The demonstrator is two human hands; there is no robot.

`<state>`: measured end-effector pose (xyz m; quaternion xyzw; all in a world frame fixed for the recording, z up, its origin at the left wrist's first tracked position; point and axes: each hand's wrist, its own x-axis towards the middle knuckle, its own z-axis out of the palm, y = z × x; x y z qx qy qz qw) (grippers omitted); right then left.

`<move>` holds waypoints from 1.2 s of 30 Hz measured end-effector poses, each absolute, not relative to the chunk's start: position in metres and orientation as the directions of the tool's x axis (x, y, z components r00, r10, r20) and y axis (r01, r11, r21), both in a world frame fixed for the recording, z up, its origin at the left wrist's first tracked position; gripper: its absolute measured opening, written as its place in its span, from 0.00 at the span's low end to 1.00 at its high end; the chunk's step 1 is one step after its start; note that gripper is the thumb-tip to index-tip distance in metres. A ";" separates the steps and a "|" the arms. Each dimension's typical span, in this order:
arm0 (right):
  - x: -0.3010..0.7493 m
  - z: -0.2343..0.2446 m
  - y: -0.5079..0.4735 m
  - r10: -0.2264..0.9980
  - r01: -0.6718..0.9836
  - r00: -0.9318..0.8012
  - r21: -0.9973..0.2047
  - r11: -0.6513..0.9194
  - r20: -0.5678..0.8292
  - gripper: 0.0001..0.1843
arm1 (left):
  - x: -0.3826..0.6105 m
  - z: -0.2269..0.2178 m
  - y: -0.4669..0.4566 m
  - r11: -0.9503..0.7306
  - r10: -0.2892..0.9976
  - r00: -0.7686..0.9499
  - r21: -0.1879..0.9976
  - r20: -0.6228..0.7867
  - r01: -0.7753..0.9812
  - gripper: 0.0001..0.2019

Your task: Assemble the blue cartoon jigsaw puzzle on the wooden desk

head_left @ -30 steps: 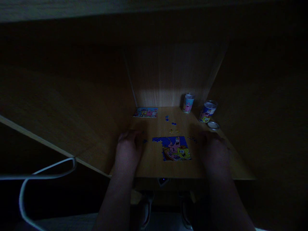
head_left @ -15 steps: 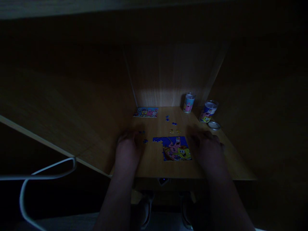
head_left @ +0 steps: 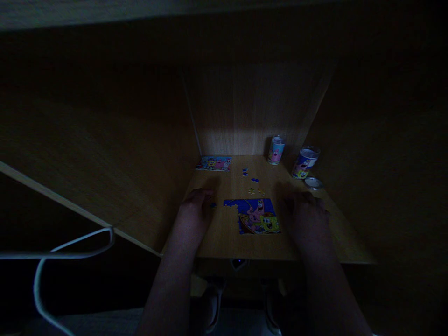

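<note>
A partly joined jigsaw puzzle [head_left: 257, 217] with cartoon figures lies near the front of the wooden surface, its left side stepped and uneven. To its left, my left hand [head_left: 194, 210] rests with its fingers bent together over the spot of some loose pieces; what they hold, if anything, is hidden. One dark blue puzzle piece [head_left: 213, 205] lies just beside that hand. On the puzzle's right, my right hand [head_left: 306, 217] is curled, its fingertips lost in shadow. Beyond the puzzle lie yellowish pieces [head_left: 251, 191] and blue pieces [head_left: 255, 180].
A cartoon picture card or finished puzzle [head_left: 214, 163] lies at the back left. Two printed cans, a light blue can [head_left: 276, 150] and a dark blue can [head_left: 305, 163], stand at the back right. A round lid [head_left: 313, 183] lies beside them. Wooden walls enclose the dim space.
My left hand has moved slightly forward and right, and its fingers now cover the loose pieces that showed there before. My right hand stays nearly in place.
</note>
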<state>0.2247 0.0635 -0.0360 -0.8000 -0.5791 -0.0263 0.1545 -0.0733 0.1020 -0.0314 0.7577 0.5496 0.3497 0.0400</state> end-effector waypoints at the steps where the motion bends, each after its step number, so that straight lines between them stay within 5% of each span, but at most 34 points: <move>1: 0.225 -0.036 0.064 0.918 0.935 0.328 -0.216 -0.282 0.221 0.18 | -0.074 -0.030 0.101 -0.402 0.856 0.147 0.461 0.495 0.791 0.24; 8: 0.228 -0.041 0.063 0.916 0.937 0.318 -0.230 -0.264 0.243 0.17 | -0.082 -0.035 0.103 -0.295 0.845 0.020 0.434 0.535 0.851 0.29; 16: 0.225 -0.037 0.063 0.919 0.941 0.319 -0.197 -0.276 0.234 0.17 | -0.078 -0.041 0.109 -0.302 0.901 0.169 0.298 0.399 0.906 0.27; 26: 0.225 -0.038 0.062 0.918 0.944 0.309 -0.195 -0.265 0.251 0.18 | -0.078 -0.030 0.102 -0.452 0.852 0.168 0.535 0.496 0.714 0.34; 31: 0.223 -0.035 0.062 0.925 0.945 0.313 -0.169 -0.281 0.213 0.19 | -0.080 -0.035 0.105 -0.235 0.874 0.035 0.360 0.484 0.903 0.30; 36: 0.223 -0.035 0.063 0.924 0.944 0.311 -0.188 -0.272 0.221 0.19 | -0.077 -0.039 0.108 -0.247 0.916 0.153 0.221 0.371 0.944 0.31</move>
